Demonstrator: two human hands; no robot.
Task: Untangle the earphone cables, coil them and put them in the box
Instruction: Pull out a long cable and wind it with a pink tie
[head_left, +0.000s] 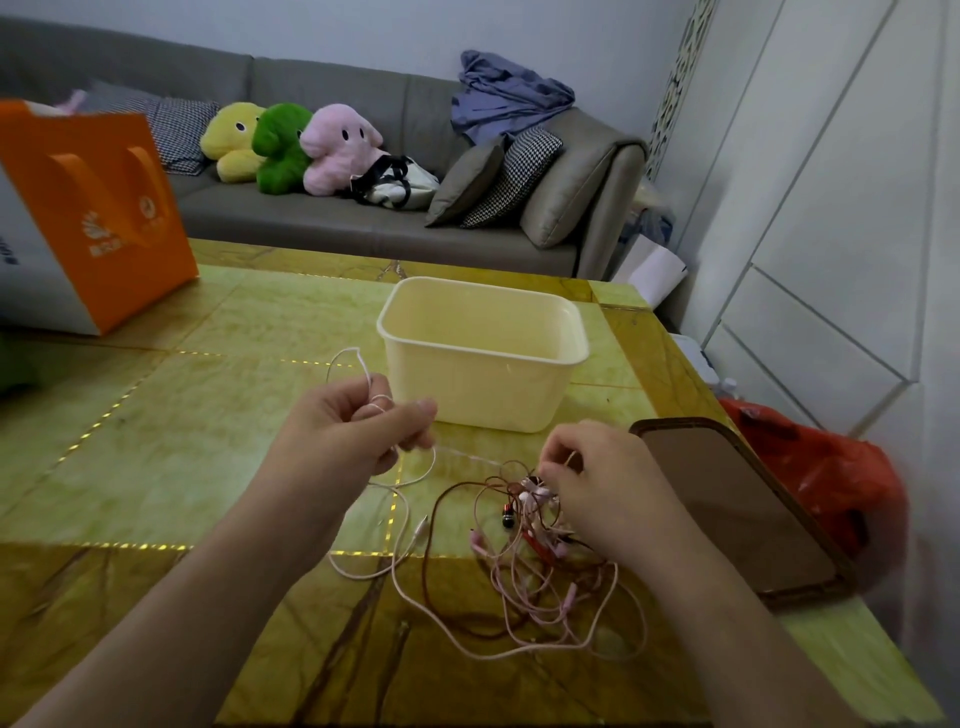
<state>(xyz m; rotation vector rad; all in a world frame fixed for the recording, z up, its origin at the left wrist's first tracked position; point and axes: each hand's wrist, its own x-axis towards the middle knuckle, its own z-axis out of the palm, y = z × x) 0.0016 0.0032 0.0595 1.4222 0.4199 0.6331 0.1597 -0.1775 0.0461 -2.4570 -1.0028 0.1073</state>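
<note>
A tangle of earphone cables (524, 566), pink, white and dark brown, lies on the green table (171, 457) in front of me. My left hand (348, 431) is raised above the table and grips a white cable (358, 364) that loops up over its fingers and trails down to the tangle. My right hand (597, 488) pinches a strand at the top of the knot. A cream plastic box (483, 358) stands open just beyond both hands, with nothing visible inside.
A dark phone (737, 509) lies at the right, next to the tangle. An orange paper bag (88, 208) stands at the table's far left. A red plastic bag (821, 483) hangs past the right edge. A grey sofa (363, 218) with plush toys is behind.
</note>
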